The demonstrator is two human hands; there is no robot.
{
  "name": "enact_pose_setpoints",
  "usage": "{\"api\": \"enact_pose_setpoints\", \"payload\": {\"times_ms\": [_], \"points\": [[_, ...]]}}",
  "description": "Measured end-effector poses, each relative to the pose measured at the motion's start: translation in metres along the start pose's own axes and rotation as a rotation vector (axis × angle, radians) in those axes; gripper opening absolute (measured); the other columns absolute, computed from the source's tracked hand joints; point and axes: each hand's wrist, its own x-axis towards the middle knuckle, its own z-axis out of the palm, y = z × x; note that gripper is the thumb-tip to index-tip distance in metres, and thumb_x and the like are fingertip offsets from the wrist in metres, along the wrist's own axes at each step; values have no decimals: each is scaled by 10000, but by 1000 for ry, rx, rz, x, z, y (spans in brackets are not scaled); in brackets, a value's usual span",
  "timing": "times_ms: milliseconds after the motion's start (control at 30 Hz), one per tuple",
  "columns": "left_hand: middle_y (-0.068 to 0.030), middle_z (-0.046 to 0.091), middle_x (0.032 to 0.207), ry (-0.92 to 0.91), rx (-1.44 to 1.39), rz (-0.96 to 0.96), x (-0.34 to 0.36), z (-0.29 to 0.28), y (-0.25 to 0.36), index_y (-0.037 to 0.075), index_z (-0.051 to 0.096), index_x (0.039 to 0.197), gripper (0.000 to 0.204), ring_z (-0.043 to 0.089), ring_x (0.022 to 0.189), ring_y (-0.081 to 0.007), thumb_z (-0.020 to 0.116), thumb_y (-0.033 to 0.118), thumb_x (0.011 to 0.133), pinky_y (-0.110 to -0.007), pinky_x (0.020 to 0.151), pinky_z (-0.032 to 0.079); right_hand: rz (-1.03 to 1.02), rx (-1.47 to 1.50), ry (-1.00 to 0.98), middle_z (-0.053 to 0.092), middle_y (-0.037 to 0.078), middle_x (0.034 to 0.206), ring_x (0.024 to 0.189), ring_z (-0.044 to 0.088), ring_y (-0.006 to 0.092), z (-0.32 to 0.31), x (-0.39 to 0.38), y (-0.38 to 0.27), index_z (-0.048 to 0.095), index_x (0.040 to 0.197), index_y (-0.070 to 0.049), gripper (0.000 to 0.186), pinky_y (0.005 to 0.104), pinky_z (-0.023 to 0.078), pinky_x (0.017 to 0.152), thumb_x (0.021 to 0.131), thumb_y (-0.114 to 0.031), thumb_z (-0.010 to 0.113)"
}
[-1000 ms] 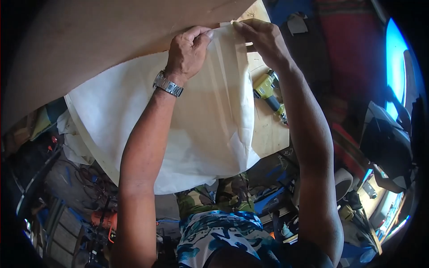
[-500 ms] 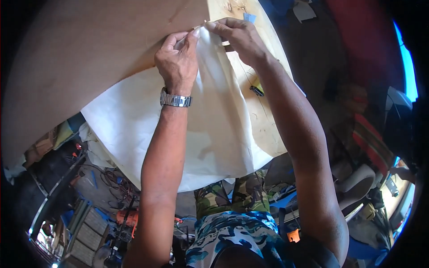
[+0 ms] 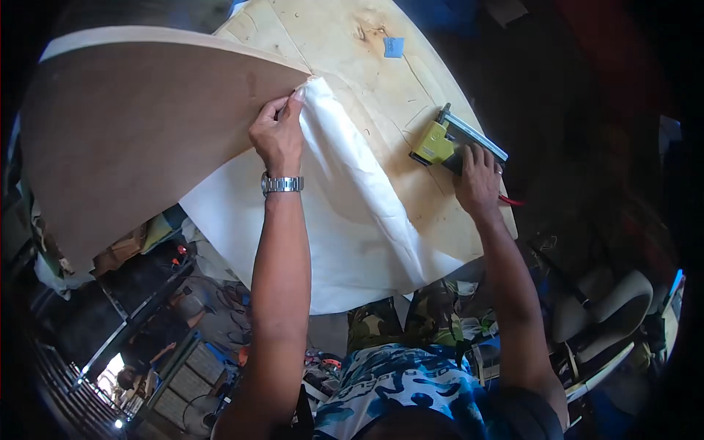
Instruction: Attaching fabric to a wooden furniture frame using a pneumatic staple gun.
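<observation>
My left hand (image 3: 279,133), with a metal watch on the wrist, pinches the upper edge of a white cloth (image 3: 352,158) at the narrow tip of a brown panel (image 3: 161,110). The cloth's right side is folded over in a long strip that runs down toward me. To the right, my right hand (image 3: 480,180) has its fingers wrapped over the handle of a yellow-green and black staple gun (image 3: 433,144), which lies on its side on the pale wooden board (image 3: 374,88). A red hose (image 3: 511,200) shows beside that hand.
A small blue piece of tape (image 3: 394,48) sits on the board's far part. Beyond the board's right edge the floor is dark, with a grey seat-like shape (image 3: 616,308) at the lower right. Black metal bars (image 3: 106,293) and clutter stand at the lower left.
My right hand has let go of the cloth and moved right and nearer, onto the staple gun. My left hand still pinches the cloth. The view has shifted, showing more of the board.
</observation>
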Motion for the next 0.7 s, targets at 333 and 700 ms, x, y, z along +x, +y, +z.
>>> {"api": "enact_pose_setpoints", "payload": {"times_ms": [333, 700], "points": [[-51, 726, 790, -28, -28, -50, 2, 1, -9, -32, 747, 913, 279, 612, 683, -100, 788, 229, 822, -265, 650, 492, -242, 50, -231, 659, 167, 1050, 1083, 566, 343, -63, 20, 3, 590, 1049, -14, 296, 537, 430, 914, 802, -175, 616], [-40, 706, 705, 1, 28, -42, 0, -1, -7, 6, 756, 864, 282, 596, 625, -111, 797, 277, 801, -296, 614, 487, 284, 1679, -594, 595, 41, 667, 532, 586, 138, -191, 53, -100, 542, 1072, -35, 530, 275, 500, 507, 972, -555, 517]]}}
